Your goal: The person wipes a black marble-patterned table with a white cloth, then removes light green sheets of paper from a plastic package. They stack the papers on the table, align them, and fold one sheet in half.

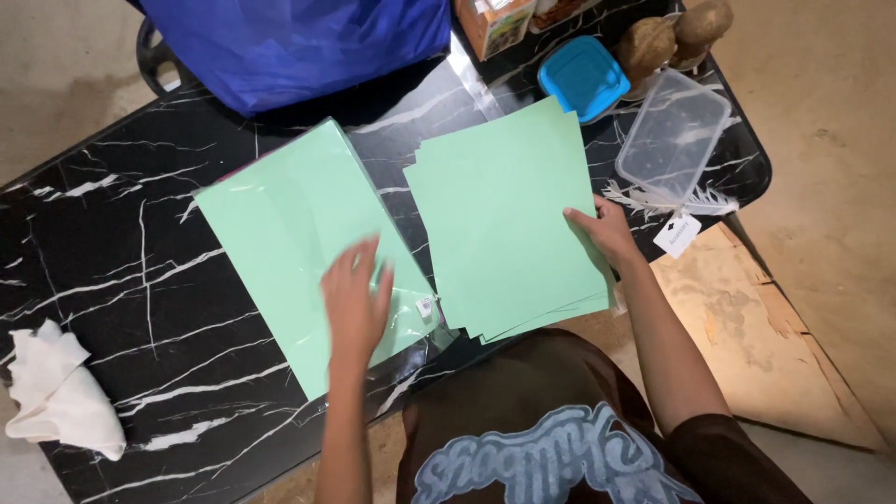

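left hand (357,301): flat and spread on the wrapped green pack (308,245), centre-left of frame; fingers blurred, nothing gripped.
right hand (605,231): pinching the right edge of the loose green stack (509,219), thumb on top, fingers hidden beneath.
pack: still in clear film, lying slanted on the desk (121,243); lower corner close to the near desk edge.
stack: fanned slightly, centre-right of frame, just beside the pack with only a narrow strip of desk between; bottom corners jutting past the near edge, above the lap.
risk, slide: overhanging sheets likely to slip off toward the lap if the pinch loosens, since little desk supports the lower corners.
risk, fan: stack already uneven; a push from one side could splay it further.
risk, film: glossy wrap on polished marble-pattern top; a press at an angle might send the pack skating toward the near edge.
risk, clutter: clear tub (674,138), blue-lidded box (584,77) and white feather (667,198) near the stack's upper right; a sweep that way could knock them.
edges: right desk corner just past the right hand; blue bag (299,42) closing off the top.
open room: wide bare desk at left, up to the white cloth (58,392) at lower left.
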